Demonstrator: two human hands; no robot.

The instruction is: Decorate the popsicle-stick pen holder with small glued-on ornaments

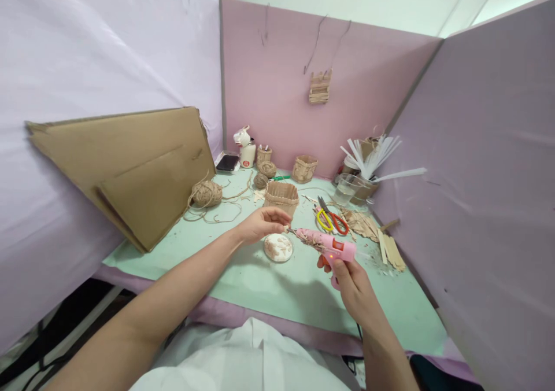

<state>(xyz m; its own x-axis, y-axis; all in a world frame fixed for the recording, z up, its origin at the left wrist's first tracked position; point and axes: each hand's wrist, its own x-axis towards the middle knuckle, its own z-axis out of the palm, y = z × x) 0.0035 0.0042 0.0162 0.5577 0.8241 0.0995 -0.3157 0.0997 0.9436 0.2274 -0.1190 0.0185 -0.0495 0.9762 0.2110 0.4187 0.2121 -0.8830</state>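
My right hand (355, 287) is wrapped around the handle of a pink hot glue gun (318, 239), whose small orange light is lit. Strands of fibre and old glue coat its front end, and the nozzle points left. At the nozzle tip, my left hand (264, 224) is closed in a pinch; what lies between its fingertips is too small to make out. Just below them is a round white dish (278, 247) with brown stains. Behind my left hand stands a woven, basket-like holder (281, 197), its lower part covered by the hand.
Scissors with yellow and red handles (332, 220) lie right of centre. Flat wooden sticks (390, 249) and white glue sticks (368, 159) are at the right. Twine (207, 193) and cardboard (147, 177) occupy the left. A second woven holder (304, 169) stands at the back.
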